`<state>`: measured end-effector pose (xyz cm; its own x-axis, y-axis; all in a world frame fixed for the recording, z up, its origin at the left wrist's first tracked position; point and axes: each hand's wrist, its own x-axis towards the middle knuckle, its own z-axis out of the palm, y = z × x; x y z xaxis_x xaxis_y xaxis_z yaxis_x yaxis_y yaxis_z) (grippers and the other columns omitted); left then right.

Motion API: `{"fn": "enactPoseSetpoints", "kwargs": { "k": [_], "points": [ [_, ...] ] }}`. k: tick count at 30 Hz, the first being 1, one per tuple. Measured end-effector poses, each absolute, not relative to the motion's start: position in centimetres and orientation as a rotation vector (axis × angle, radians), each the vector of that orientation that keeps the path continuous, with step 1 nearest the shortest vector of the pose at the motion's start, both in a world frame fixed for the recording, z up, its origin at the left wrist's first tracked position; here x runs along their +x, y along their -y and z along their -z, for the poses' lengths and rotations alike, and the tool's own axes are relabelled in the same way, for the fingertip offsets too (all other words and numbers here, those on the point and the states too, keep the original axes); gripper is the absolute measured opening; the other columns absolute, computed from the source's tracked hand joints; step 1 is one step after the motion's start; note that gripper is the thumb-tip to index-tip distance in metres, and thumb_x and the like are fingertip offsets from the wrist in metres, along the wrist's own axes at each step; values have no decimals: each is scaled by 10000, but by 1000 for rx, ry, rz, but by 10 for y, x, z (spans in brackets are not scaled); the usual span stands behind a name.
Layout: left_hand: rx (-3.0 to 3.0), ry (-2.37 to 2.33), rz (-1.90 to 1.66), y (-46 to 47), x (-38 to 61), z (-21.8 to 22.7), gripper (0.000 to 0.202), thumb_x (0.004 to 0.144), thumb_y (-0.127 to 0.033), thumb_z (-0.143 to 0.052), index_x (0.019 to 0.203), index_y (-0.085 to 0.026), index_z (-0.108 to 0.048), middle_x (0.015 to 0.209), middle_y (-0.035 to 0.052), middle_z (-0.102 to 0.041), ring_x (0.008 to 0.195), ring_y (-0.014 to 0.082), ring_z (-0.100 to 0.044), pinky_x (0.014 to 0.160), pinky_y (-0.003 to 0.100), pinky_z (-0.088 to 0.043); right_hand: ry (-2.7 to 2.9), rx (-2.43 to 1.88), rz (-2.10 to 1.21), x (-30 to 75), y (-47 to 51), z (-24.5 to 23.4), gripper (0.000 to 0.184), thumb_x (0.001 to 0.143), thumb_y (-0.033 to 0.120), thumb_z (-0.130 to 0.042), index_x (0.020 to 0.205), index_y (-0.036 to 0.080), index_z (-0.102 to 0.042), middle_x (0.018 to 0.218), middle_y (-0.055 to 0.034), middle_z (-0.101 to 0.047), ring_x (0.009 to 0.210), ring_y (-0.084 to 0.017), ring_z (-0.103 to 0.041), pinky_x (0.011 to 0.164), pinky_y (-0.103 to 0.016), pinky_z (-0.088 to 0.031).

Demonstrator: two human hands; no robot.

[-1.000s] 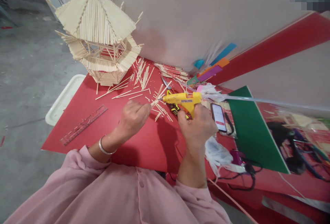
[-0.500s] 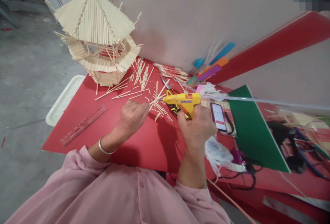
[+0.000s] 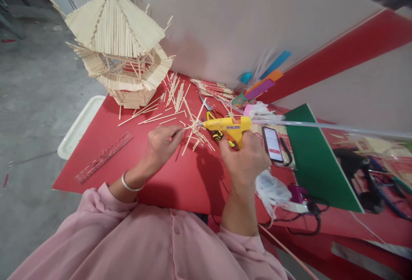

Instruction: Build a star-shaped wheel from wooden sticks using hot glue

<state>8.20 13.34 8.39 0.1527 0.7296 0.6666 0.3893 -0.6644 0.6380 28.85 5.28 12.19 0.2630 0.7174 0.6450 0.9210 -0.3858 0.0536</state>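
Note:
My right hand (image 3: pixel 246 159) is closed around the grip of a yellow glue gun (image 3: pixel 227 125), whose long clear glue stick (image 3: pixel 322 126) trails off to the right. The gun's nozzle touches a small star-shaped cluster of thin wooden sticks (image 3: pixel 193 126). My left hand (image 3: pixel 162 142) pinches that cluster by one stick, just above the red table (image 3: pixel 128 159). A tall pagoda-like model built of sticks (image 3: pixel 119 48) stands at the table's far left corner.
Loose sticks (image 3: pixel 170 99) lie scattered beyond my hands. A clear ruler (image 3: pixel 104 156) lies at the left, a white tray (image 3: pixel 79 127) past the table edge. A phone (image 3: pixel 272 144), a green board (image 3: pixel 317 159), plastic bags and cables sit at the right.
My left hand has turned the stick cluster, so its sticks now fan out differently at the nozzle. The glue gun has stayed almost in place. The view has shifted slightly.

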Motion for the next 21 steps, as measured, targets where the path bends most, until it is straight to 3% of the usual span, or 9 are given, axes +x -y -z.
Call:
{"fn": "enactPoseSetpoints", "kwargs": {
  "k": [8, 17, 21],
  "points": [
    [2141, -1101, -1491, -135, 82, -81, 253, 940, -244, -618, 721, -202, -737, 609, -19, -701, 531, 94, -610, 615, 215, -470, 1510, -2163, 850, 283, -49, -120, 266, 851, 443, -619, 898, 182, -638, 723, -36, -582, 668, -191, -548, 591, -301, -345],
    [2281, -1112, -1507, -136, 84, -75, 276, 973, -266, -599, 735, -186, -715, 614, 1, -691, 538, 104, -588, 621, 232, -440, 1527, -2165, 774, 280, -49, -121, 473, 807, 632, -666, 906, 170, -644, 712, -41, -574, 680, -207, -556, 604, -309, -351],
    [2304, -1122, -1505, -137, 84, -72, 294, 985, -275, -576, 736, -190, -708, 618, 1, -688, 552, 112, -590, 628, 244, -427, 1536, -2178, 785, 279, -51, -122, 445, 822, 618, -658, 900, 180, -647, 719, -47, -591, 682, -204, -555, 608, -307, -351]
  ]
}}
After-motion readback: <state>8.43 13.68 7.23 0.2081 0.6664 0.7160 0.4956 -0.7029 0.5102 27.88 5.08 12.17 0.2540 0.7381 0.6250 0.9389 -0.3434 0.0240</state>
